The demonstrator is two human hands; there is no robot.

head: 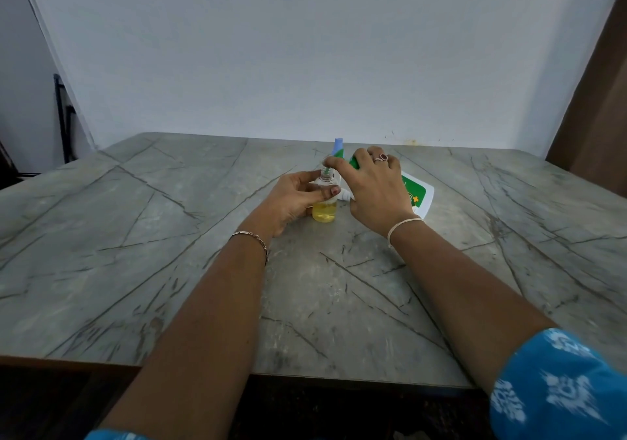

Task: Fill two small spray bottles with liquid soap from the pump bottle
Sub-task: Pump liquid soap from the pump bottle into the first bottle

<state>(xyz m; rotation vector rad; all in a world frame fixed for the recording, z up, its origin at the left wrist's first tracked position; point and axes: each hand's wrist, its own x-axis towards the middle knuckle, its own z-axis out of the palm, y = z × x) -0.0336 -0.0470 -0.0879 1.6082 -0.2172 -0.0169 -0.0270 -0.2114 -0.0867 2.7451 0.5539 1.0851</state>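
Note:
A small clear spray bottle (325, 211), partly filled with yellow liquid, stands capless on the marble table (203, 270). My left hand (294, 202) grips it around the middle. My right hand (375, 188) curls over the green top of the white pump bottle (419, 195), which has a green label and leans toward the small bottle. The fingertips of that hand sit just above the small bottle's open neck, blurred. Behind them stands a second small bottle with a blue cap (338, 145), mostly hidden. A small white piece (345, 196) shows under my right hand.
A plain pale wall rises behind the table's far edge. A dark folded frame (64, 117) leans at the far left and a brown panel (593, 117) stands at the far right. The table's front edge runs just below my forearms.

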